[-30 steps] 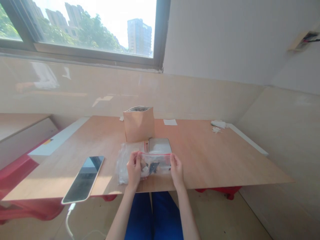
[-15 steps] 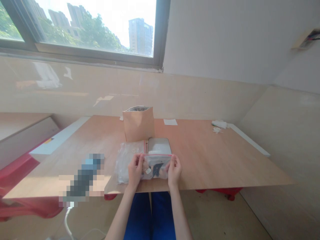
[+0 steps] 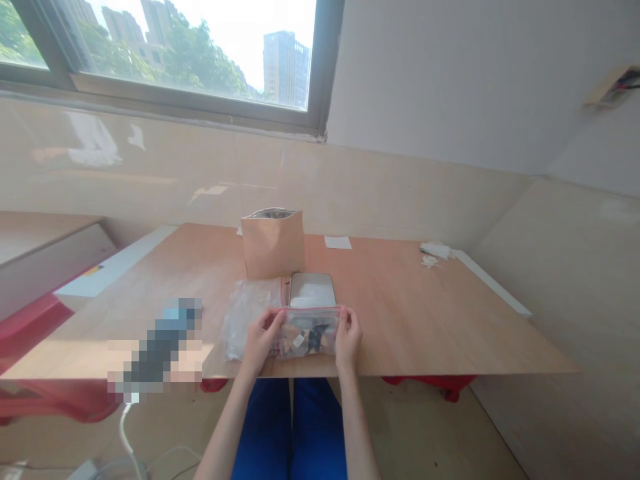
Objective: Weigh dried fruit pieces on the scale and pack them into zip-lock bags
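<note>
Between my two hands is a clear zip bag [image 3: 307, 333] with a red zip strip along its top. Inside it show dark and tan pieces and a small white tag; their kind is unclear. My left hand [image 3: 263, 335] pinches the bag's upper left corner, fingers closed. At the upper right corner, my right hand [image 3: 349, 333] grips the same bag between thumb and fingers. Just behind it lies a flat silver-grey device [image 3: 313, 288] with rounded corners, its front edge hidden by the bag. More clear plastic bags [image 3: 245, 320] lie flat beside my left hand.
An upright brown paper bag [image 3: 273, 247], open at the top, stands behind the device on the wooden table [image 3: 425, 320]. A white paper [image 3: 338, 243] and some white scraps [image 3: 435, 252] lie toward the back. A pixelated object [image 3: 160, 347] with a white cable [image 3: 126, 433] is at left.
The view has shifted slightly, so the table sits a little further left. Both hands keep their hold on the zip bag, whose front now faces me flatter and clearer.
</note>
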A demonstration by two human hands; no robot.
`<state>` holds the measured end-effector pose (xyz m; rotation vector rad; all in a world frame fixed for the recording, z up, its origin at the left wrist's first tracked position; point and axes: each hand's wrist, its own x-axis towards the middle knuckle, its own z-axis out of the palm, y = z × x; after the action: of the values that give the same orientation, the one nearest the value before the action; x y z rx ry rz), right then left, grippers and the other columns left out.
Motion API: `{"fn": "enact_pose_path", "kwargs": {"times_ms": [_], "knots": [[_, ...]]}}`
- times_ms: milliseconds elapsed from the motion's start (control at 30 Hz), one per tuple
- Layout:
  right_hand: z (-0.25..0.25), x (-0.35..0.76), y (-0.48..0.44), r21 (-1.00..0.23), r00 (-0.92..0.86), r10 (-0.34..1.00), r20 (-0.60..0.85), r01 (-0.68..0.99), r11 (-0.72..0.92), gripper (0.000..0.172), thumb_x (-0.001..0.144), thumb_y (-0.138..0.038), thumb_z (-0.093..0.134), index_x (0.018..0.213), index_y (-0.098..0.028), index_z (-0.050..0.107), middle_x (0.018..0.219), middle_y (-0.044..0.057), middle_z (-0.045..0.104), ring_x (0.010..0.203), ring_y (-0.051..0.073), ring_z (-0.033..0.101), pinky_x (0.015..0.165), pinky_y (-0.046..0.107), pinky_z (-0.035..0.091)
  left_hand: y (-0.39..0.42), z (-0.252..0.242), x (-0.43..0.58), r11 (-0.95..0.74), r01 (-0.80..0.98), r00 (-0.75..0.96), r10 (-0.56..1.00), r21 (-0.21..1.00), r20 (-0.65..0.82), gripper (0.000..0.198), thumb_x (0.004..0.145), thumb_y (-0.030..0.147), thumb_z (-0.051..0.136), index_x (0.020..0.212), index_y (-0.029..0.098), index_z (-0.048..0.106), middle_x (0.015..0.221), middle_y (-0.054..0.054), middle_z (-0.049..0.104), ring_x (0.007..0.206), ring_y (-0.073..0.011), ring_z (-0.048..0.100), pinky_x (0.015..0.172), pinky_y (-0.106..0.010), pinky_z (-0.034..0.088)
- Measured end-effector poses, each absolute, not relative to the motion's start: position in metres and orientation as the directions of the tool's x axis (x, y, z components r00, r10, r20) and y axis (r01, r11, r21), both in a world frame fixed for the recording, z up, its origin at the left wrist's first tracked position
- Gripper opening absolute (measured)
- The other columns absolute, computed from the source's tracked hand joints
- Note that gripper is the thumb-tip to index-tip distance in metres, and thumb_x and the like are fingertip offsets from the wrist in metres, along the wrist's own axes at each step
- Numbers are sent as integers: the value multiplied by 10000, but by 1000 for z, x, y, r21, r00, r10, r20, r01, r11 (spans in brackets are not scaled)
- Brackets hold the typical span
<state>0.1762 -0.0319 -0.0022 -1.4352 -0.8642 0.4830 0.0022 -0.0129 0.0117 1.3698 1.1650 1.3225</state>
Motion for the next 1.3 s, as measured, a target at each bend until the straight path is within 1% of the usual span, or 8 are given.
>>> {"fn": "enact_pose_path", "kwargs": {"times_ms": [100,200,467,833,1000,1067,1167,1300], "knots": [[-3,176,-33,-968,634,735,241,209,137,430,837,-562,421,813,-166,589,778,72,666,688,177,601,630,260,444,-12,12,3,-172,50,-32,984,984,173,334,724,498,602,671,168,604,629,-4,609,635,-143,562,643,-241,446],[-4,176,-33,-963,669,695,262,225,146,447,838,-569,408,806,-165,596,794,90,674,726,190,615,652,270,449,-12,13,2,-177,45,-58,982,983,180,340,709,496,621,626,169,580,597,3,590,605,-134,546,620,-235,439],[-6,176,-32,-962,703,657,272,223,160,475,830,-601,386,775,-172,582,774,108,684,745,208,646,657,285,460,-14,12,0,-218,50,-48,974,975,220,292,738,455,614,688,168,640,652,-15,632,673,-156,582,662,-243,453],[-6,173,-32,-946,702,636,320,276,171,464,846,-581,389,759,-166,578,754,94,664,685,181,607,622,272,444,-14,7,-1,-260,107,-101,957,960,271,256,760,426,608,741,174,654,715,-22,665,715,-163,600,702,-251,449],[-6,173,-33,-948,681,661,316,259,187,433,858,-548,392,767,-167,577,752,84,657,689,177,596,621,267,441,-15,13,0,-245,85,-85,964,966,252,268,757,435,604,725,173,651,679,-17,652,684,-160,595,663,-247,455],[-5,174,-33,-952,670,677,305,237,194,426,858,-542,395,764,-168,575,740,73,650,683,172,592,624,264,441,-16,15,1,-240,64,-50,969,969,243,276,750,442,606,751,171,659,710,-26,665,700,-167,603,667,-256,466],[-3,173,-34,-965,650,714,261,167,201,420,841,-549,425,776,-164,581,743,63,649,689,170,597,634,260,448,-17,17,2,-226,47,15,974,973,225,279,733,435,625,799,167,666,779,-46,686,745,-183,616,692,-273,479],[1,173,-36,-978,590,782,199,68,197,373,796,-522,524,831,-157,590,799,64,662,742,180,621,671,267,471,-17,16,2,-213,43,10,977,976,213,268,731,426,631,767,161,656,737,-39,669,717,-173,601,673,-264,469]]}}
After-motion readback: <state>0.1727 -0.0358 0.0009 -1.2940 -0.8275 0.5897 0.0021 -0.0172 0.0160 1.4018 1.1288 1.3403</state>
